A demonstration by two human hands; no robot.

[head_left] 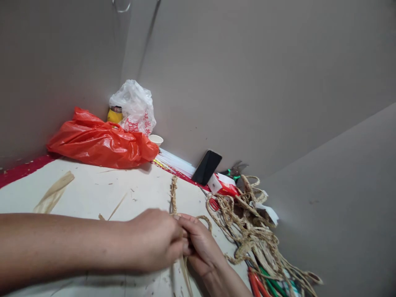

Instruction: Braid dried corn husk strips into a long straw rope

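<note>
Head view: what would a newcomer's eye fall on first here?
Probably the bright red plastic bag, lying at the back left of the white tabletop in front of a whitish plastic bag. Next, the tangled heap of braided cord on the right. In the foreground, the left hand and right hand meet at a braided strand.

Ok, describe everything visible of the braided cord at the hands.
The tan braided cord looks like dried plant fibre, rough, with short frayed bits sticking out. It points away from the person, over the white tabletop; whether it rests there is unclear. The right hand pinches its near end, beside the left hand; both hide what follows.
</note>
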